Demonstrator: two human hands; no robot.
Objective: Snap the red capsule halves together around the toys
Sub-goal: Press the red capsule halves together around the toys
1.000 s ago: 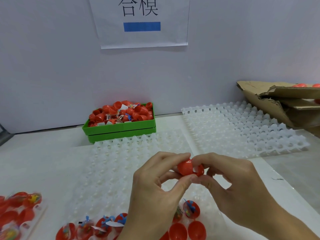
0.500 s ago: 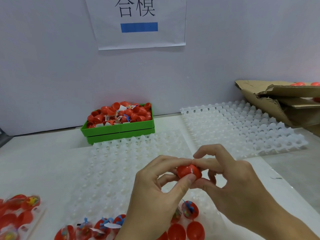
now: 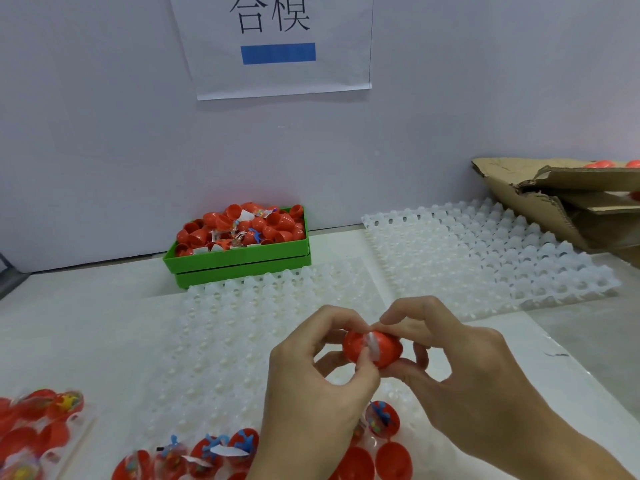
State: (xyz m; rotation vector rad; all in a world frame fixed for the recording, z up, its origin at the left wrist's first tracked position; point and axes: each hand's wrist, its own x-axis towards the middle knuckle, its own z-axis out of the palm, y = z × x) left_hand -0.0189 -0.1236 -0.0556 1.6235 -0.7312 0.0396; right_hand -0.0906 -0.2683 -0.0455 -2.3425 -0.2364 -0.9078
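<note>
One capsule mid-closure, many waiting.
Left hand [image 3: 311, 386] and right hand [image 3: 460, 372] fingers pinch a red capsule [image 3: 372, 348] above the table's near edge; white scrap caught in seam, likely not snapped. Open toy-filled halves [image 3: 221, 452] at near edge, green bin [image 3: 239, 258] at far edge remain.

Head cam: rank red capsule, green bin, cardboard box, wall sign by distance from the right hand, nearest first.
1. Red capsule: pinched by right hand and left hand.
2. Cardboard box: far right of the table.
3. Green bin: back left, by the wall. Close call with the box.
4. Wall sign: high on the wall.
</note>
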